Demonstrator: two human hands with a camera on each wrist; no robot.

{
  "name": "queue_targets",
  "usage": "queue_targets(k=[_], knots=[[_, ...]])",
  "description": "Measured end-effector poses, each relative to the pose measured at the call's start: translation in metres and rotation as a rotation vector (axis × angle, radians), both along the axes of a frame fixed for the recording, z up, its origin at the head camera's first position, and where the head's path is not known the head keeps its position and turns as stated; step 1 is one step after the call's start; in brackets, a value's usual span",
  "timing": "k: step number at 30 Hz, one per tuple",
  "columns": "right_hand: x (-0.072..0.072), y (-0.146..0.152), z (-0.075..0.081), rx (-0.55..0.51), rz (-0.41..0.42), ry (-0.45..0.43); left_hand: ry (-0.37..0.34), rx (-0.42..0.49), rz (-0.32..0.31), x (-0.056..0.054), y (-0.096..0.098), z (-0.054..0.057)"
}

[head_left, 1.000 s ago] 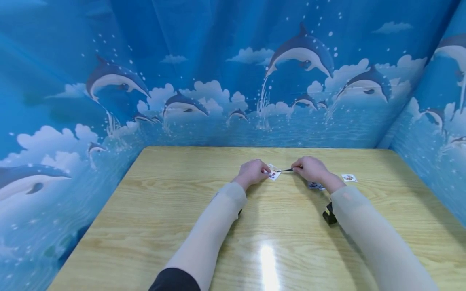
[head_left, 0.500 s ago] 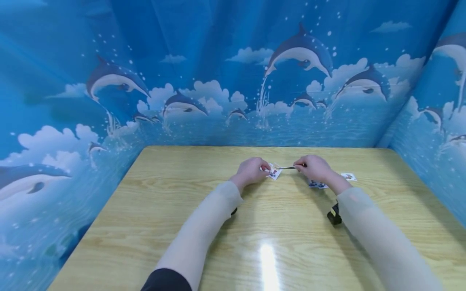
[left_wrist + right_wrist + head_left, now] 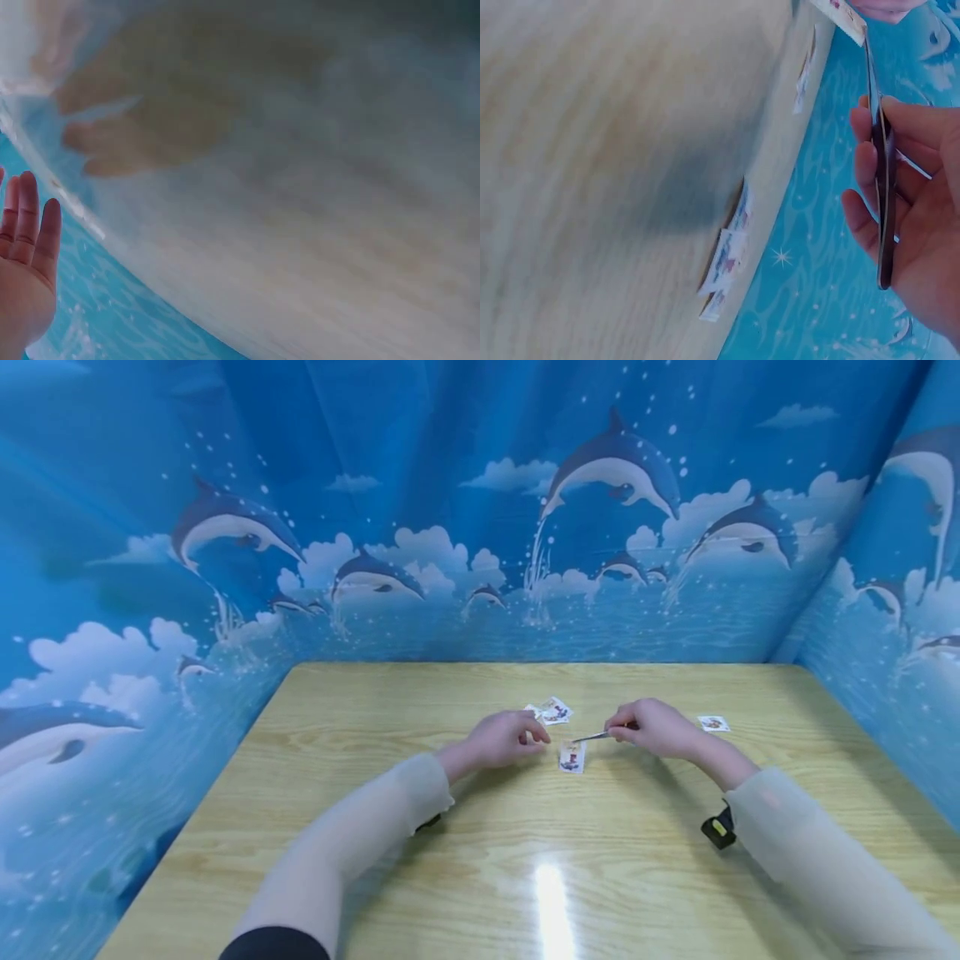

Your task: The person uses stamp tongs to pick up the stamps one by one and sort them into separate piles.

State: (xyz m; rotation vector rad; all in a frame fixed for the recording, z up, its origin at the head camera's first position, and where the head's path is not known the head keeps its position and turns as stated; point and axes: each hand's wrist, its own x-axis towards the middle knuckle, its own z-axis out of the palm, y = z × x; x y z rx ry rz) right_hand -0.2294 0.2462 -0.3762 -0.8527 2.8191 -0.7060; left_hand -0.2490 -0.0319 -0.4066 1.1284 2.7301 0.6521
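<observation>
My right hand [image 3: 654, 728] holds dark metal tweezers [image 3: 885, 195], their tips pointing left. The tips pinch the upper edge of a small white card with a coloured picture [image 3: 572, 760]; in the right wrist view this card [image 3: 844, 19] appears at the top, raised over the table. Left of the card, my left hand [image 3: 506, 739] holds nothing, its fingers loosely bent. In the left wrist view the left hand [image 3: 30, 262] shows at the lower left edge. Two more small picture cards [image 3: 557, 711] lie overlapping just behind the left hand's fingertips.
Another picture card [image 3: 713, 723] lies to the right of the right hand. Several overlapping cards [image 3: 726, 259] show in the right wrist view. The wooden table [image 3: 465, 860] meets a blue dolphin-print curtain [image 3: 450, 568] at its far edge.
The left hand has let go of the card and drawn back to the left. The right hand has brought the card in the tweezers nearer to me, uncovering the overlapping cards behind.
</observation>
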Motion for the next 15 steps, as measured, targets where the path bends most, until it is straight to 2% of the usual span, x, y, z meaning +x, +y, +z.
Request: queue_targets(k=[7,11,15], knots=[[0.003,-0.005,-0.008,0.041,0.062,0.088,-0.047,-0.037,-0.047,0.015,0.006,-0.004],[0.003,-0.009,-0.011,0.054,0.081,0.125,-0.021,-0.048,-0.069,0.018,0.011,-0.008],[0.003,-0.011,-0.014,0.069,0.086,0.119,0.019,-0.081,-0.084,0.017,0.014,-0.011]])
